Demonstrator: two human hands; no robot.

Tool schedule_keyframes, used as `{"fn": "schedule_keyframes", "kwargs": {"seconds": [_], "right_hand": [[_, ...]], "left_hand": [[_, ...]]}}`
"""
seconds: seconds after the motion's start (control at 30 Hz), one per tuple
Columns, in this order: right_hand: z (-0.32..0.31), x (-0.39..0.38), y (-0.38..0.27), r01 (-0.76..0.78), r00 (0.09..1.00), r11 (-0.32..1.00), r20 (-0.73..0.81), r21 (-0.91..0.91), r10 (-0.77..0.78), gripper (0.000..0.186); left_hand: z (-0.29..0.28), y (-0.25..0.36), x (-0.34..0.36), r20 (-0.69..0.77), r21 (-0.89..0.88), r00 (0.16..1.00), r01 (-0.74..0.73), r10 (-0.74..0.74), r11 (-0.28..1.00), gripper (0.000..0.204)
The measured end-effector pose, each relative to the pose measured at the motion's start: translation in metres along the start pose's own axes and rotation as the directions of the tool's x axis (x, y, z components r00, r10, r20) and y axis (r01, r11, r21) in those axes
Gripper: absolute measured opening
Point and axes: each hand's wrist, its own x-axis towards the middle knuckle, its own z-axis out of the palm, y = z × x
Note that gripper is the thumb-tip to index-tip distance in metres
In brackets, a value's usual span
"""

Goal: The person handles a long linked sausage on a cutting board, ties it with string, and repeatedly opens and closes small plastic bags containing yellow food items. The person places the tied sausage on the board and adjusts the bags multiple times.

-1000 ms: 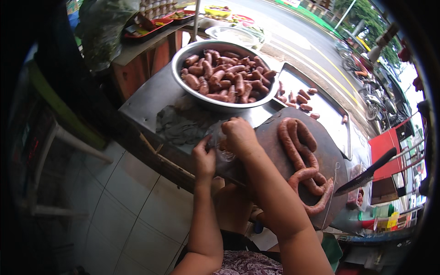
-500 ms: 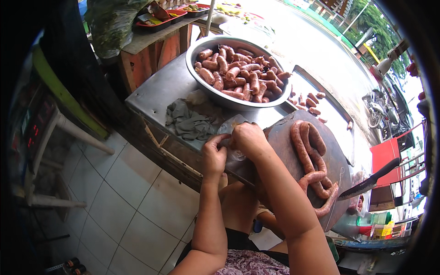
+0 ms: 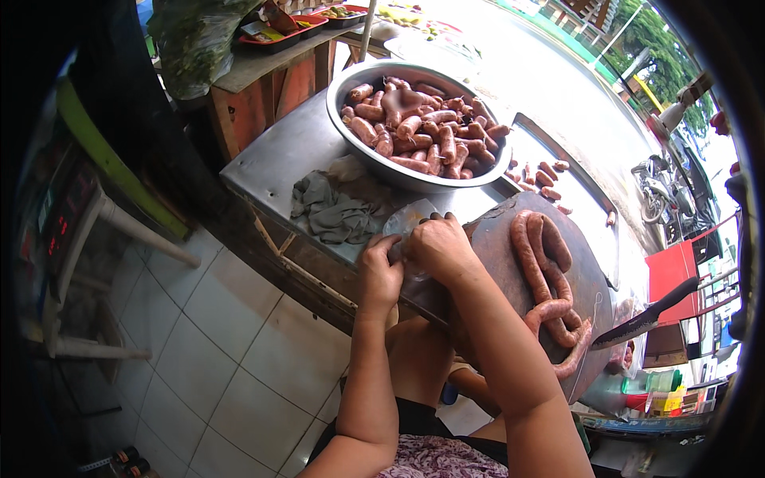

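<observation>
Both my hands are together in front of the metal table, fingers closed at a clear plastic bag [image 3: 408,217]. My left hand [image 3: 382,271] pinches it with thumb and fingers; my right hand [image 3: 442,247] grips it close alongside, knuckles up. Whatever is between the fingertips is hidden. Right of them, a long uncut sausage [image 3: 529,259] lies coiled on a round wooden chopping board [image 3: 496,248]. Beyond my hands stands a large metal basin [image 3: 339,119] heaped with short tied sausages [image 3: 414,127].
A dark knife [image 3: 647,315] sticks out past the board's right edge. Crumpled grey cloth [image 3: 335,209] lies on the metal table [image 3: 267,163]. More short sausages [image 3: 547,175] rest on a tray beyond the board. A white plastic chair [image 3: 135,227] stands on the tiled floor at left.
The whole view has shifted slightly. My hands stay close together at the plastic bag, with the right fingers changing their bend a little.
</observation>
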Motion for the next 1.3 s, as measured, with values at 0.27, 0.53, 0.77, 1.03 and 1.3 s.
{"fn": "schedule_keyframes", "kwargs": {"seconds": [0.27, 0.53, 0.77, 1.03, 1.3], "right_hand": [[-0.006, 0.000, -0.006, -0.027, 0.999, 1.000, -0.029, -0.008, 0.026, 0.011], [-0.009, -0.002, -0.003, -0.051, 0.999, 0.998, -0.017, 0.032, 0.051, 0.011], [-0.001, 0.004, -0.003, 0.006, 0.999, 1.000, -0.048, 0.024, -0.004, 0.013], [-0.009, 0.002, -0.001, -0.118, 0.987, 0.987, -0.094, 0.106, 0.128, 0.034], [-0.007, 0.003, 0.001, -0.119, 0.991, 0.984, -0.047, 0.129, 0.126, 0.028]], "left_hand": [[-0.002, 0.012, -0.001, 0.017, -0.108, 0.999, 0.046, -0.045, 0.993, 0.033], [0.002, 0.001, -0.001, -0.013, 0.040, 1.000, 0.019, -0.019, 0.999, 0.038], [0.003, 0.002, -0.001, -0.020, -0.010, 1.000, 0.005, -0.006, 1.000, 0.038], [-0.001, 0.006, -0.003, -0.027, -0.065, 0.999, 0.024, -0.026, 0.998, 0.046], [-0.002, 0.006, -0.001, -0.022, -0.090, 1.000, 0.015, -0.017, 0.996, 0.048]]}}
